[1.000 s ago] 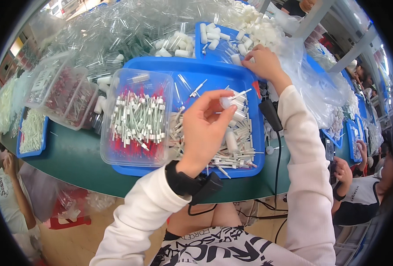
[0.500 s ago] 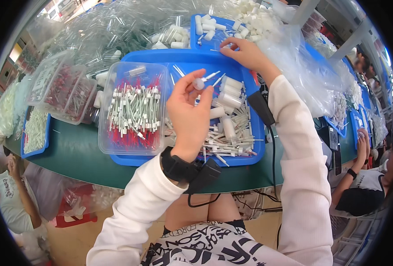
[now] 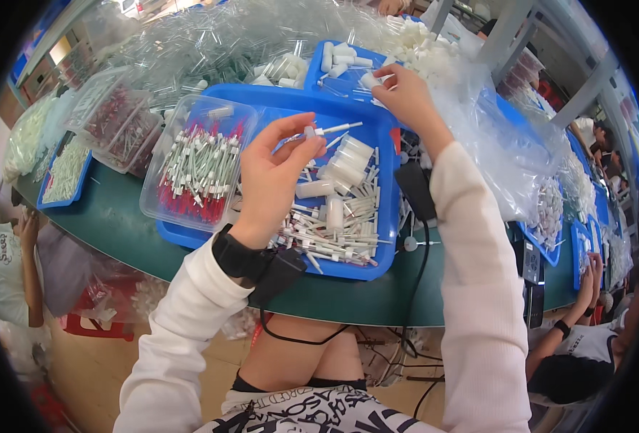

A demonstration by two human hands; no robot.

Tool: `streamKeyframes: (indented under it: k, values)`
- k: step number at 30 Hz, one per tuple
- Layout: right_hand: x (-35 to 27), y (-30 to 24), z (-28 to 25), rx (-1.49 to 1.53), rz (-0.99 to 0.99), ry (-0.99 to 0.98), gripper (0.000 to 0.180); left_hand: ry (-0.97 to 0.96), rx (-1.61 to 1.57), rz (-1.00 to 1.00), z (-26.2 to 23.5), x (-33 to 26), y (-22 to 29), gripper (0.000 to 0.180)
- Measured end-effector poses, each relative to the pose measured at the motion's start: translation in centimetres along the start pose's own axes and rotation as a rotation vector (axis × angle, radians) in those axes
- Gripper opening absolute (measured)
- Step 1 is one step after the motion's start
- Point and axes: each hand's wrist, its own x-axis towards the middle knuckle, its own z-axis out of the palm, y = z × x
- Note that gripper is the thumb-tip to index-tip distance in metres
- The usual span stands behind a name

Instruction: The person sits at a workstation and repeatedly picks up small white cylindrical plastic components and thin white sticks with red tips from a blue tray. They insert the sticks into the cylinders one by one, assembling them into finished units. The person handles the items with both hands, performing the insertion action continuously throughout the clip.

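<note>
My left hand (image 3: pixel 270 177) is closed in a pinch round a small capped stick (image 3: pixel 340 128), a thin white stem with a pale round cap, pointing right. It hovers over a blue tray (image 3: pixel 384 245). Farther back, my right hand (image 3: pixel 408 99) pinches a short white cylinder (image 3: pixel 368 81) at the edge of a smaller blue tray (image 3: pixel 319 84). Below my hands, the nearer tray holds many loose white sticks (image 3: pixel 334 247) and several frosted cylinders (image 3: pixel 347 160). A clear plastic box (image 3: pixel 148 204) of red-and-white sticks rests on its left part.
Clear plastic tubes (image 3: pixel 175 54) are heaped at the back, beside white cylinders (image 3: pixel 410 40). Stacked clear boxes (image 3: pixel 117 123) stand left, a clear bag (image 3: pixel 471 137) lies right. A black cable (image 3: pixel 422 274) crosses the green table (image 3: pixel 348 294). Co-workers' arms (image 3: pixel 579 299) show at both sides.
The view has shifted a little. My right hand, earlier with fingers over the small tray, now has a white cylinder in its fingertips. In my left hand the stick has tipped to point more to the right.
</note>
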Motion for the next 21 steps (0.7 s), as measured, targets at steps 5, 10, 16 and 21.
streamKeyframes:
  k: [5, 10, 16, 21]
  values:
    - [-7.7, -3.4, -3.8, 0.527, -0.062, -0.223, 0.030, -0.043, -0.012, 0.015, -0.6, -0.5, 0.8, 0.028]
    - [-12.7, -3.1, -3.2, 0.960, -0.015, -0.139, 0.026, -0.174, 0.019, 0.029, 0.2, -0.9, 1.0, 0.028]
    - [-13.4, -1.9, -3.4, 1.097, -0.019, -0.103, 0.026, -0.187, 0.093, 0.077, -0.4, -0.9, 0.8, 0.027]
    - [-13.8, -2.0, -3.1, 1.038, -0.080, -0.116, 0.026, -0.214, 0.084, 0.066, -0.1, -1.1, 1.1, 0.027]
